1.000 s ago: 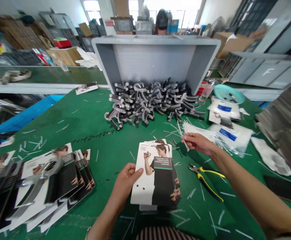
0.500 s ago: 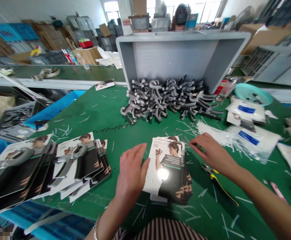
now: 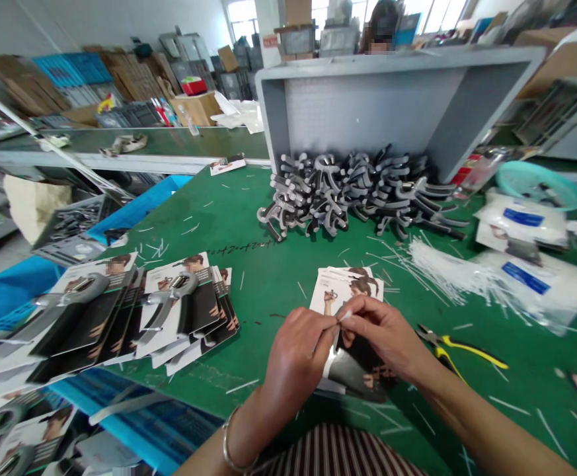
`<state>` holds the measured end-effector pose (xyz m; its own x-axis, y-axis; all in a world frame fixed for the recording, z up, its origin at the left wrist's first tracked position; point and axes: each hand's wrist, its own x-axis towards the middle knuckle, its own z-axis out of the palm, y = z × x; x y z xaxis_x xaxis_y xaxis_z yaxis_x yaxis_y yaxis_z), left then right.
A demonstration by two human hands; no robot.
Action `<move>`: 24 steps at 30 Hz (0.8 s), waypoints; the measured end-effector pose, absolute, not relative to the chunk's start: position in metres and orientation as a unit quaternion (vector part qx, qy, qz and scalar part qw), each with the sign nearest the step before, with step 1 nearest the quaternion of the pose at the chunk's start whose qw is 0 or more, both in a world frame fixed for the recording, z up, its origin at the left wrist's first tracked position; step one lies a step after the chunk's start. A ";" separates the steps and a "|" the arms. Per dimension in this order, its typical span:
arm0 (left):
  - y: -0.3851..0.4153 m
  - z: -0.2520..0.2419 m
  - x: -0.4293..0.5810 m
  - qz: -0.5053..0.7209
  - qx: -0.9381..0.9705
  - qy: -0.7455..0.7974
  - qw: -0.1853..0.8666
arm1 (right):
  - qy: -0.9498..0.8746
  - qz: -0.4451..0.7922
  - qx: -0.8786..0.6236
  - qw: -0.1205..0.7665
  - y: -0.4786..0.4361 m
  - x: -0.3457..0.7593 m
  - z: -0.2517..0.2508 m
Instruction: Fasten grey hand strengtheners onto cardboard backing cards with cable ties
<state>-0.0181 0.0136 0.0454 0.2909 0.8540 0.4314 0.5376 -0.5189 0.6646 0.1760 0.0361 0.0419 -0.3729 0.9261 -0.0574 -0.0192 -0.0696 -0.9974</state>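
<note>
Left hand [image 3: 295, 357] and right hand [image 3: 394, 340] meet above the printed cards [image 3: 353, 370]

From where I'm standing, the right hand has thumb and forefinger pinched on a small white strip [image 3: 346, 317]. The left hand's fingers are bunched against it; whether they grip anything, I can't tell. The printed cards lie stacked beneath, by the near edge of the green table [image 3: 263, 281]. Yellow-handled pliers [image 3: 437, 340] rest just beside the right forearm, and a bundle of loose white ties [image 3: 434, 264] sits farther off, toward the right edge. Black-and-grey hand grips [image 3: 328, 198] are heaped toward the far edge (quite a tangle) at the mouth of a grey bin [image 3: 357, 112] lying on its side. Grip-bearing cards [image 3: 169, 304] overlap at the near left corner.
</note>
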 end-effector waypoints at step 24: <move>0.036 -0.011 -0.042 0.297 0.667 0.598 0.330 | -0.406 0.609 -0.423 0.533 0.045 0.176 0.019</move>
<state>-0.0422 0.0360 -0.0112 0.1087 0.9941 0.0015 0.6021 -0.0670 0.7956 0.1764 0.0451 0.0194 -0.0732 0.9939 -0.0824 -0.3061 -0.1010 -0.9466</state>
